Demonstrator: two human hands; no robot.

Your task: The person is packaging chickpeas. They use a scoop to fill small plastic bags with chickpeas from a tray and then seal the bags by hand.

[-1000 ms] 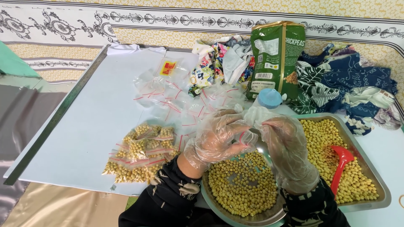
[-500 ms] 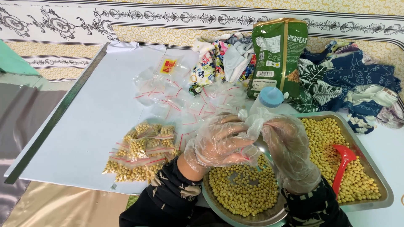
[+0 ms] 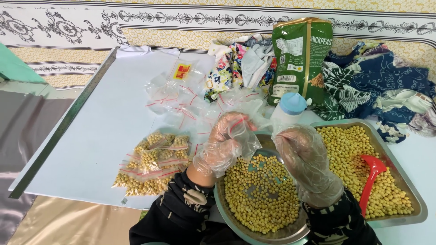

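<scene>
Chickpeas (image 3: 261, 195) fill a round metal bowl (image 3: 236, 223) at the worktop's (image 3: 104, 131) near edge, and above it both gloved hands work one small clear bag (image 3: 240, 129). The left hand's (image 3: 222, 147) fingers pinch its red-striped mouth; the right hand's (image 3: 304, 159) fingers curl at the other side, though what they grip is unclear. This looks like the filling step: the mouth must be spread before chickpeas go in. Filled bags (image 3: 152, 163) lie left; a red scoop (image 3: 370, 179) rests in the tray (image 3: 415, 199).
</scene>
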